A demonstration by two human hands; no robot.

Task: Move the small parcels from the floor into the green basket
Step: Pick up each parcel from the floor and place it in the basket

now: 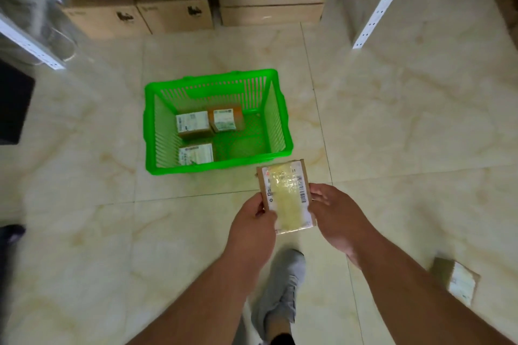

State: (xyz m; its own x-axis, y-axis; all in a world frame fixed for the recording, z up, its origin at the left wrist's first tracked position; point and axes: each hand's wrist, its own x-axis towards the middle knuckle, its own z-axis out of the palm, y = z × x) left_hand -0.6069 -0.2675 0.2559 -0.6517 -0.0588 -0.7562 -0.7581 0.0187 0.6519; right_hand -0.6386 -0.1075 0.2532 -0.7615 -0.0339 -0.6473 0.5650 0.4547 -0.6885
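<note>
Head view, looking down at a shiny tile floor. Left hand and right hand both gripping one flat parcel, one on each side, fingers curled on its edges. Parcel up in the air, just in front of the green basket, near its right corner. Three small parcels already lying inside. One more parcel on the floor, far right. Gray shoe below the hands. Big brown boxes under a white shelf at the back.
</note>
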